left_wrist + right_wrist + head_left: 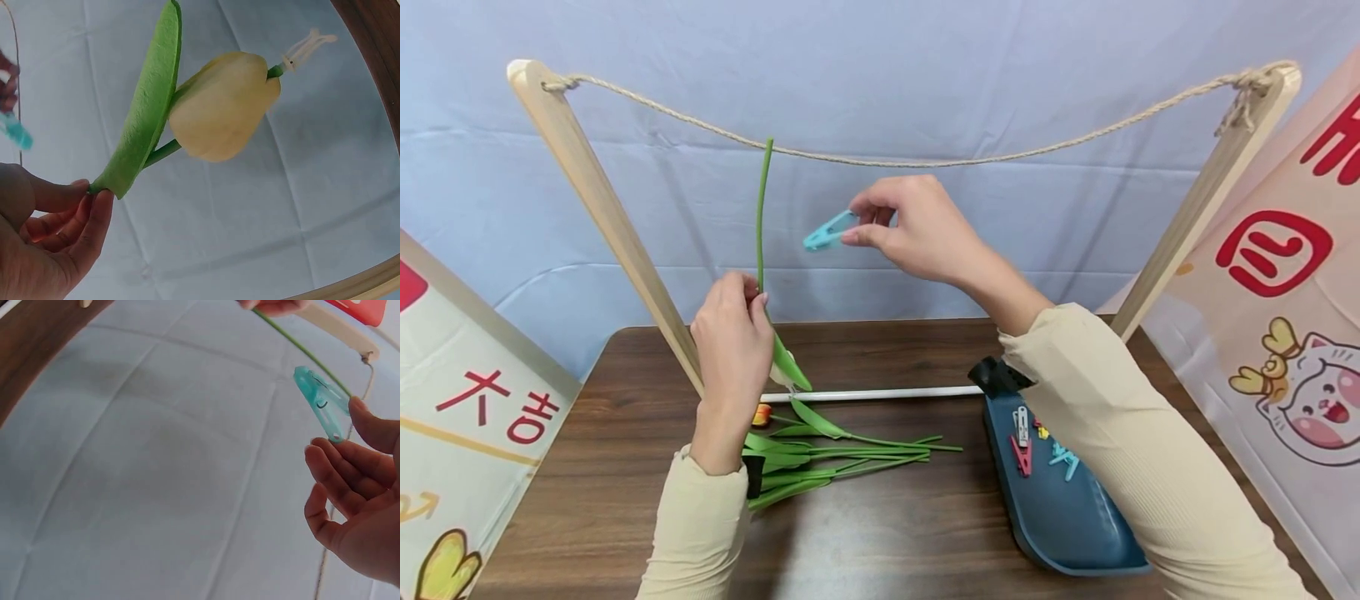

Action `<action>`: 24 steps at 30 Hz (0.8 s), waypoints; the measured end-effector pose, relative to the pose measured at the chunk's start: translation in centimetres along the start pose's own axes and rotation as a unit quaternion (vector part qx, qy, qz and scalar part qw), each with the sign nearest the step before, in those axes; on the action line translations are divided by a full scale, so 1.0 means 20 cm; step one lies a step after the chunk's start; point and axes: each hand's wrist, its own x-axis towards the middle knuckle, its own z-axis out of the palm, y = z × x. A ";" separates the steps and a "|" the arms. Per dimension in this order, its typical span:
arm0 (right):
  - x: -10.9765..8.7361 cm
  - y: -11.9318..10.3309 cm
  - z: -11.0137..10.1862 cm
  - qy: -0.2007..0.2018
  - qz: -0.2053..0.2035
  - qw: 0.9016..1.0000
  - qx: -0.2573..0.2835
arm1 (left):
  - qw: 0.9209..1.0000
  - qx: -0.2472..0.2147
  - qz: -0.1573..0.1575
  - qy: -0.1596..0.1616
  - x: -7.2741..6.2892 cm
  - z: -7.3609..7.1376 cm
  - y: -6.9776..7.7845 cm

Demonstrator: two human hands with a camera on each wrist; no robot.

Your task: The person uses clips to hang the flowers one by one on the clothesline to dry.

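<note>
My left hand [733, 342] pinches the stem of an artificial tulip [225, 109] at the base of its green leaf. The flower hangs head down with a cream bloom, and its stem top reaches the sagging rope [887, 160]; whether they touch I cannot tell. Between thumb and fingertips my right hand [917, 225] holds a light blue clothespin [322, 403] by its handle ends. That clothespin is below the rope, apart from it and to the right of the stem.
Wooden posts [602, 208] hold up the rope at both ends, with a white bar [887, 393] low between them. Several tulips [835, 454] lie on the brown table [865, 542]. A dark blue tray [1075, 525] at right contains several clothespins [1021, 450].
</note>
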 end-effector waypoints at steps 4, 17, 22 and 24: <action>0.06 -0.06 -0.02 0.025 -0.009 1.000 -0.011 | 1.000 -0.001 0.002 0.000 0.01 0.00 0.01; 0.19 -0.16 -0.10 0.075 0.020 0.996 -0.039 | 1.000 0.001 0.005 -0.001 0.03 0.00 0.03; 0.21 -0.17 -0.12 0.104 0.009 0.993 -0.057 | 1.000 0.003 0.005 -0.003 0.03 0.00 0.03; 0.22 -0.17 -0.13 0.110 0.008 0.992 -0.068 | 1.000 0.006 0.006 -0.001 0.03 -0.01 0.03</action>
